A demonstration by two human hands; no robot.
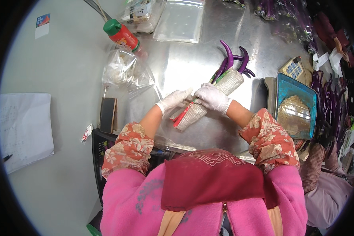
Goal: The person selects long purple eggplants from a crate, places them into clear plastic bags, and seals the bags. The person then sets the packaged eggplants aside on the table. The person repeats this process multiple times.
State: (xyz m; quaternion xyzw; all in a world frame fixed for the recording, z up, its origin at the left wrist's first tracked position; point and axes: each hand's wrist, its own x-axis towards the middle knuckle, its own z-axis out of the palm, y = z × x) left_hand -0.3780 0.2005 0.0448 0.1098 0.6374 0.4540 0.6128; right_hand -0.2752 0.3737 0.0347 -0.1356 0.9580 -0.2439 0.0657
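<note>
Several long purple eggplants [229, 54] stick out of the upper end of a rolled whitish woven plastic wrap [191, 116]. The wrap lies slantwise on a shiny metal table [183, 69] and has red and green printed edges. My right hand [213, 97], in a white glove, grips the middle of this bundle from above. On the bundle's left side is my left hand [174, 101], also gloved, thumb raised and pointing to the right. Its fingertips are partly hidden by the wrap, so its hold is unclear.
To the right stands a weighing scale with a blue tray [296, 106] and a keypad [293, 69]. Clear plastic bags [125, 67], a red bottle with green cap [122, 35] and a phone [108, 115] are on the left. More eggplants [327, 97] and a co-worker's sleeve [314, 165] are at far right.
</note>
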